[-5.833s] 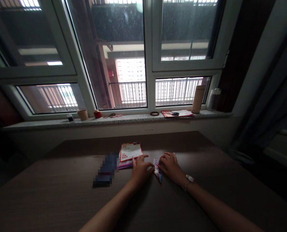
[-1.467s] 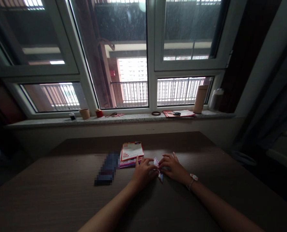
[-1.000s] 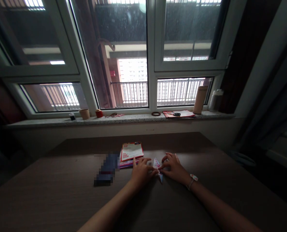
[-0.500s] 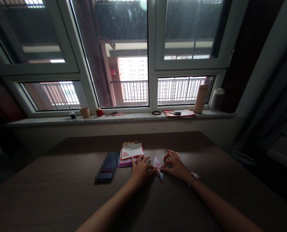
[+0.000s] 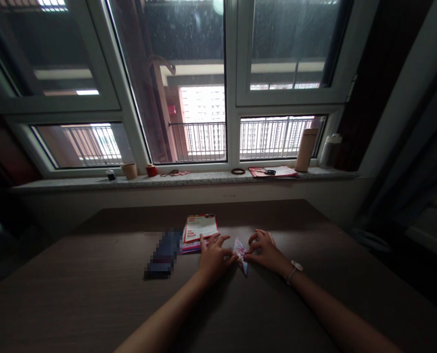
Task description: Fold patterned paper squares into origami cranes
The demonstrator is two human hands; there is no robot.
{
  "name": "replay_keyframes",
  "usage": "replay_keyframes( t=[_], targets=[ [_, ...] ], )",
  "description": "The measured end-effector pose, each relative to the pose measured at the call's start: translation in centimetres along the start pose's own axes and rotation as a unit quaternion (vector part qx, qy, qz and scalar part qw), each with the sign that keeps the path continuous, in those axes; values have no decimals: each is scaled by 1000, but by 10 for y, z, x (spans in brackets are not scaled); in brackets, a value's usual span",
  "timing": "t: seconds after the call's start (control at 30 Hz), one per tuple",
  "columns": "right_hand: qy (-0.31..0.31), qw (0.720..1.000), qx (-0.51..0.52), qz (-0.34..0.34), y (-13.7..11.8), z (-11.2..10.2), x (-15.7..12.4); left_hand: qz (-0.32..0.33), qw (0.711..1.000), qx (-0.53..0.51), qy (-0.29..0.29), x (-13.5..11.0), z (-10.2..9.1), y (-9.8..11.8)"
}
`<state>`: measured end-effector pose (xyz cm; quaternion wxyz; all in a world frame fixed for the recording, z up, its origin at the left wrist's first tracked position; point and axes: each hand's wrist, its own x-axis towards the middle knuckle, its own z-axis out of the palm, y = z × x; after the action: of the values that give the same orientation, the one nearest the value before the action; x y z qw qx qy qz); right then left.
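Folded paper [image 5: 240, 247] on table [image 5: 93, 274], between hands, near paper stack [image 5: 201, 228]. Right hand [image 5: 266, 251] seemingly pinching right edge; left hand [image 5: 214, 257] touching left edge, fingers spread (pinch or press, too small to tell). Likely shaping folds; next move calls for steady hold, light creasing.

The one view looks from the person's head, above the near side of the table [image 5: 74, 279], facing forward and down toward the window [image 5: 232, 83]. It takes in both forearms from the bottom edge, with the left hand [image 5: 216, 257] and right hand [image 5: 267, 251] at middle range just below centre. The sill [image 5: 207, 180] lies farther off, and the window spans the upper half.
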<state>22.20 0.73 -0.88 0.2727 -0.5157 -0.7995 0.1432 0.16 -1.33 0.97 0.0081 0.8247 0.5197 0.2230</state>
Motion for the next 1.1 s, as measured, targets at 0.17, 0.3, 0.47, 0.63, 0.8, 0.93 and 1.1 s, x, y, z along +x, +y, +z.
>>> replay_keyframes(
  t=[0.17,0.3,0.47,0.63,0.8,0.93,1.1],
  targets=[
    [7,1000,8,3,-2,0,0,-28,999,-8,-43,4,-3,-3],
    [15,1000,27,5,-2,1,1,-31,998,-4,-45,7,-2,-5],
    [26,999,30,11,0,3,3,-26,999,-10,-23,13,6,1],
    [30,999,15,18,0,4,4,-39,999,-22,-21,15,13,8],
    [18,1000,-3,18,-3,3,2,-34,999,-21,-19,12,17,4],
    [11,1000,-18,21,-7,1,1,-34,999,-8,-32,10,13,4],
    [7,999,-29,19,-10,-1,1,-38,998,-4,-49,5,8,5]
  ],
)
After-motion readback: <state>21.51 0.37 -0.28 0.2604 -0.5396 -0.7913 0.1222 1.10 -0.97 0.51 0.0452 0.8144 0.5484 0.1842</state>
